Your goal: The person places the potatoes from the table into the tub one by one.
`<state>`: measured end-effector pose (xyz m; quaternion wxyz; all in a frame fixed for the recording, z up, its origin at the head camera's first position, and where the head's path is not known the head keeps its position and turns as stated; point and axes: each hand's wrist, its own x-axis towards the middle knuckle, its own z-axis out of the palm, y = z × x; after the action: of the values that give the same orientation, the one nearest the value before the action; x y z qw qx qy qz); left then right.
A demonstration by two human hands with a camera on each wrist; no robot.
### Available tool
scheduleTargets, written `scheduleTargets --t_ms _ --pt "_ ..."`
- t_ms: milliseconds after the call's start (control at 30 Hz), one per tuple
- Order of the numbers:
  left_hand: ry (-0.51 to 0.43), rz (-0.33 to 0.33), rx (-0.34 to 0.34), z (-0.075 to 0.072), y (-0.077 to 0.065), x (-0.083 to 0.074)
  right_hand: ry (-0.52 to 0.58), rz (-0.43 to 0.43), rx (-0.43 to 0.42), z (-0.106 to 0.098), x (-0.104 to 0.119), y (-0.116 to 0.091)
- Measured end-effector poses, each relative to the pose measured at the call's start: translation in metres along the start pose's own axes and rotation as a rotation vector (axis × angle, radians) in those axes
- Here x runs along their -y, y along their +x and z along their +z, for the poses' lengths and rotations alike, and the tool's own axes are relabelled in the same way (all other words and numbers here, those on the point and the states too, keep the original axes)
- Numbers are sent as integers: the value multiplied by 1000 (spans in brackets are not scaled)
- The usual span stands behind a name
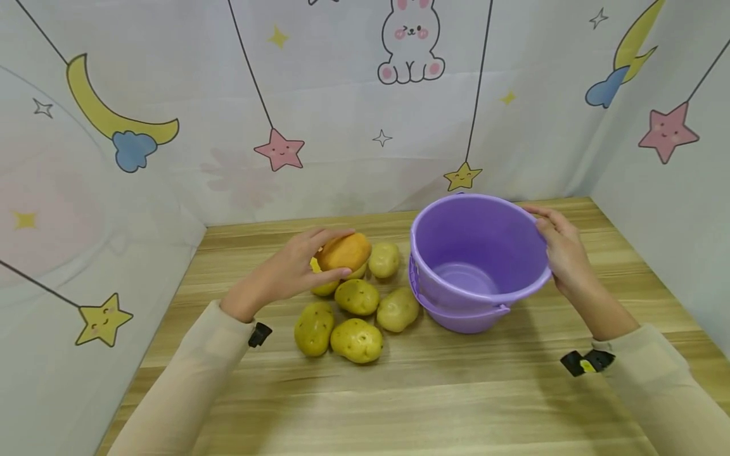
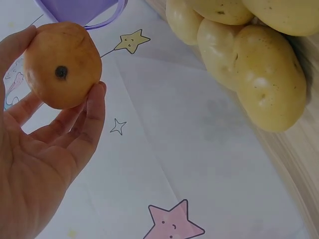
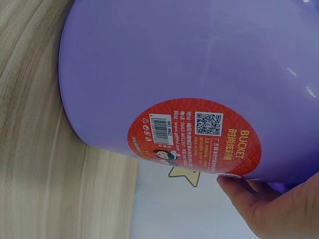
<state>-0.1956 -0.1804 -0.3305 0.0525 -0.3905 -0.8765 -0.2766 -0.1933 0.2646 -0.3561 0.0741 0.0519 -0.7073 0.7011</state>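
An orange mango (image 1: 345,252) is held in my left hand (image 1: 288,266), above the back of a group of yellow potatoes (image 1: 357,297). In the left wrist view the mango (image 2: 62,67) turns its dark stem spot to the camera, thumb on one side and fingers on the other. Right of the potatoes stands a purple bucket (image 1: 456,301) with nothing inside, its mouth facing up and toward me. My right hand (image 1: 564,250) grips its right rim. A red oval label (image 3: 194,139) shows on the bucket's side in the right wrist view.
The bucket's purple handle (image 1: 464,315) hangs down along its front. Everything rests on a wood-grain table (image 1: 399,405). A white cloth (image 1: 342,95) printed with stars, moons and a rabbit closes off the back and both sides.
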Motion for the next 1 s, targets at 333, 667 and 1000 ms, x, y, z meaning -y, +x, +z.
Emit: scheduleTargets --t_ms 333,667,1000 --pt "14 73 -23 -7 19 -6 1 1 -13 2 1 2" --pt "14 77 -18 -11 35 -19 -12 2 -17 2 2 1" --pt "18 126 -17 -6 61 -38 3 0 -7 2 1 1"
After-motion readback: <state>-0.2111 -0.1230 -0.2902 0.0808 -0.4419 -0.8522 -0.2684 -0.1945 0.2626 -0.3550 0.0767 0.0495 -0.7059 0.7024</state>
